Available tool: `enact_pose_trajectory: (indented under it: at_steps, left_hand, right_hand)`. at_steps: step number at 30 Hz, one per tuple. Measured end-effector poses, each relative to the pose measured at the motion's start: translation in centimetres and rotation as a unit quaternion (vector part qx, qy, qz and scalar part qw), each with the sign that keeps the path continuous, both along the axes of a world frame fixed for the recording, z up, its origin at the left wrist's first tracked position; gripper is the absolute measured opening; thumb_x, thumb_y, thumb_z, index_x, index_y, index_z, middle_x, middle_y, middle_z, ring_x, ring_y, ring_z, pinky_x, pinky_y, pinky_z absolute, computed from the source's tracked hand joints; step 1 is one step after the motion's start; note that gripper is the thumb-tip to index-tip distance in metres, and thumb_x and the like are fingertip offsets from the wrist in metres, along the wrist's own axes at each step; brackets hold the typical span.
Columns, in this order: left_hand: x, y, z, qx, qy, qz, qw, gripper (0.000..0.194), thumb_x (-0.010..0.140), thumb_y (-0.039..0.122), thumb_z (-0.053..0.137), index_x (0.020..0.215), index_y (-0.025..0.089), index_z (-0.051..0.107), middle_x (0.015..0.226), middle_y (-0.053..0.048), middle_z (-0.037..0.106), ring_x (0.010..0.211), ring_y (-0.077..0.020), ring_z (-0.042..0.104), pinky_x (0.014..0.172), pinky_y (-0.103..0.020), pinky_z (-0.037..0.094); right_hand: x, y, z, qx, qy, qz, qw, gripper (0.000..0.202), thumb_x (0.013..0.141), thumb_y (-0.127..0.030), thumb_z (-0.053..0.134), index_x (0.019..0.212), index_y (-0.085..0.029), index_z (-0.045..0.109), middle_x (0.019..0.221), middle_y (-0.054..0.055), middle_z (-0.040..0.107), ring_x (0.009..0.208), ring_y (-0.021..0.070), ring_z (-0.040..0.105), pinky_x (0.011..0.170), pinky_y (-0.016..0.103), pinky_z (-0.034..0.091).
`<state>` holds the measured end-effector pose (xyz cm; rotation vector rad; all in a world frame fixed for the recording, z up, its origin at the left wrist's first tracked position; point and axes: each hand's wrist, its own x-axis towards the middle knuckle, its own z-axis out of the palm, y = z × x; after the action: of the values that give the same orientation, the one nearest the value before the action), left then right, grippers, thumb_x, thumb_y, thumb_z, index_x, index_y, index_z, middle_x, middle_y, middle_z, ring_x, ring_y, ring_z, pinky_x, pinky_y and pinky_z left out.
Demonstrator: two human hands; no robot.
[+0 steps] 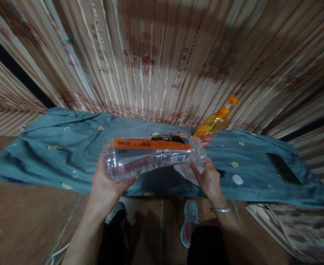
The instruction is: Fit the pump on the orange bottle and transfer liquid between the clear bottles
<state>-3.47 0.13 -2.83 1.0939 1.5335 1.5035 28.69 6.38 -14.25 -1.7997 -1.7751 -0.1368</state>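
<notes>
A clear plastic bottle point(151, 154) with an orange, grey and black label lies sideways in the air between my hands, its barcode facing me. My left hand point(106, 187) grips its wide base from below, thumb along the underside. At the neck end on the right, my right hand point(208, 178) holds the bottle with closed fingers. Something white and thin, like a tissue point(186, 173), hangs beside the right fingers; whether they pinch it is unclear. Behind the neck stands a yellow bottle point(213, 123) with an orange cap, tilted to the right.
A teal patterned cloth point(87, 162) covers the low surface in front of me. On its right side lie a dark phone point(283, 168), a white round disc point(237, 179) and a small black object point(221, 172). A striped curtain point(156, 66) hangs behind. My shoes are below.
</notes>
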Motion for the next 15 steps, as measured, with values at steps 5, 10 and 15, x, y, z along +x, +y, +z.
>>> enact_pose_trajectory:
  at_steps: [5, 10, 15]
  left_hand:
    - [-0.29, -0.09, -0.17, -0.001, 0.009, -0.011, 1.000, 0.071, 0.044, 0.031, 0.098, 0.105, 0.019, 0.064, 0.115, -0.007, 0.075, 0.100, -0.0327, 0.075, 0.090, -0.042, 0.064]
    - [-0.37, -0.10, -0.23, -0.001, 0.016, -0.003, 1.000, 0.070, 0.044, 0.031, 0.098, 0.105, 0.020, 0.066, 0.114, -0.008, 0.076, 0.103, -0.0342, 0.074, 0.091, -0.044, 0.064]
    - [-0.27, -0.03, 0.04, 0.007, 0.015, -0.008, 1.000, 0.072, 0.043, 0.033, 0.098, 0.106, 0.021, 0.065, 0.115, -0.007, 0.076, 0.101, -0.0342, 0.075, 0.088, -0.045, 0.065]
  right_hand:
    - [-0.08, -0.04, 0.11, 0.009, -0.003, 0.005, 1.000, 0.094, 0.093, -0.083, 0.021, 0.127, -0.003, 0.058, 0.096, 0.024, 0.074, 0.089, 0.0318, 0.072, 0.074, 0.040, 0.056]
    - [-0.16, -0.05, 0.20, 0.004, 0.006, 0.005, 1.000, 0.092, 0.093, -0.083, 0.022, 0.125, -0.006, 0.059, 0.096, 0.022, 0.074, 0.089, 0.0319, 0.072, 0.074, 0.040, 0.056]
    - [-0.20, 0.00, 0.13, 0.009, 0.010, 0.005, 1.000, 0.091, 0.093, -0.082, 0.023, 0.126, -0.005, 0.059, 0.099, 0.023, 0.074, 0.088, 0.0319, 0.072, 0.074, 0.041, 0.056]
